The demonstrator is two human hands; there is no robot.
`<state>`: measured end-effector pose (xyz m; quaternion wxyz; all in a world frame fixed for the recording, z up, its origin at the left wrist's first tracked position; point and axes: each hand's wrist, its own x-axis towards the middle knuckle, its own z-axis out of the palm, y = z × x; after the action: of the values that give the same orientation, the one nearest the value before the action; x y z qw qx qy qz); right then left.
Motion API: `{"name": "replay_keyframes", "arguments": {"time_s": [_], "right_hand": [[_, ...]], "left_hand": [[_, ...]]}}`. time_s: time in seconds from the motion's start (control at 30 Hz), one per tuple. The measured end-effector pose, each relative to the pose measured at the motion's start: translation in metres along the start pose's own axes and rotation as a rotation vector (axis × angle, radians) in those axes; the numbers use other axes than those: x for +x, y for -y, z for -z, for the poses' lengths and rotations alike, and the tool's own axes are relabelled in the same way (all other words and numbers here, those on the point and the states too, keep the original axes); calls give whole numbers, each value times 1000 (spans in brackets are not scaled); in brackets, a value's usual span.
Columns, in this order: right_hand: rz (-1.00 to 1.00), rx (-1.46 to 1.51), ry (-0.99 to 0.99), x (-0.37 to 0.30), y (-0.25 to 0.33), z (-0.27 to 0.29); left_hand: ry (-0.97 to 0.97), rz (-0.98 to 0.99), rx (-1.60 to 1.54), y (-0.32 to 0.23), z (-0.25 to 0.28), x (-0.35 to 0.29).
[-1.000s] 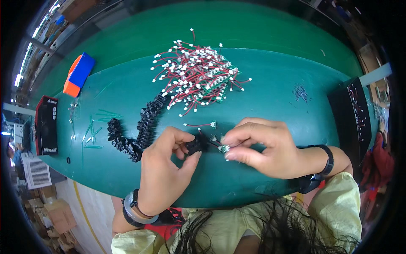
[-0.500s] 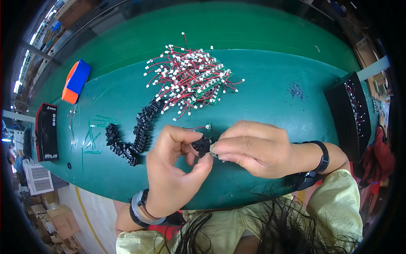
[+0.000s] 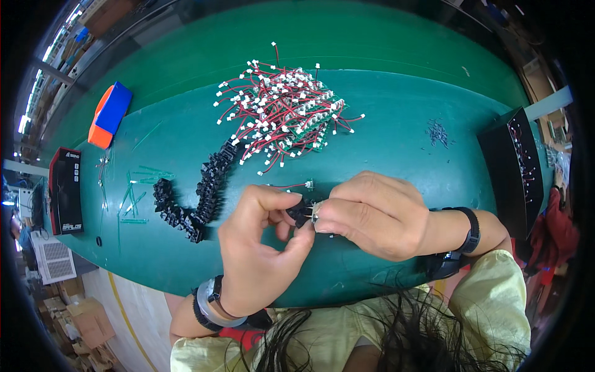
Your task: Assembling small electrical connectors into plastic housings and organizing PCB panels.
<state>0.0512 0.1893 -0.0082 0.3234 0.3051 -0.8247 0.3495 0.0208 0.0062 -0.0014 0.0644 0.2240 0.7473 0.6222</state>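
Between thumb and fingers my left hand (image 3: 263,239) pinches a small black plastic part (image 3: 299,212). My right hand (image 3: 378,217) is closed at that part's right side, gripping a small piece with pale metal showing at the fingertips; its kind is mostly hidden. Just beyond the hands lies a small circuit board with a red lead (image 3: 308,184). Farther off is a heap of such boards with red and black wires and white connectors (image 3: 285,115). A curved row of black plastic parts (image 3: 207,192) runs from the heap toward my left hand.
Thin green strips (image 3: 135,192) lie on the left of the green table (image 3: 396,105). A blue and orange holder (image 3: 111,115) and a black box (image 3: 66,192) stand at the left edge. Small dark pieces (image 3: 437,133) lie at right, near a black bin (image 3: 511,170) holding wired parts.
The right fingers have shifted slightly against the black part, and pale metal now shows between the hands. Both hands stay nearly in place; the whole view has shifted a little.
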Motion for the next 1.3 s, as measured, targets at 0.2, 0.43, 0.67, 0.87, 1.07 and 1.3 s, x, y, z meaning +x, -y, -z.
{"name": "replay_keyframes", "arguments": {"time_s": [0.2,0.43,0.67,0.87,1.07,1.3], "right_hand": [[-65,32,25,2,6,0],[-128,7,27,4,10,1],[-115,-45,54,-1,10,-3],[-46,-200,120,-4,15,-6],[-592,477,120,10,9,22],[-1026,953,160,7,5,4]], "left_hand": [[-21,-74,103,1,-1,-2],[-31,-146,205,0,-2,-3],[5,-246,368,0,-3,-4],[40,-118,225,8,-2,-5],[56,50,-26,4,2,1],[90,43,-25,6,3,3]]}}
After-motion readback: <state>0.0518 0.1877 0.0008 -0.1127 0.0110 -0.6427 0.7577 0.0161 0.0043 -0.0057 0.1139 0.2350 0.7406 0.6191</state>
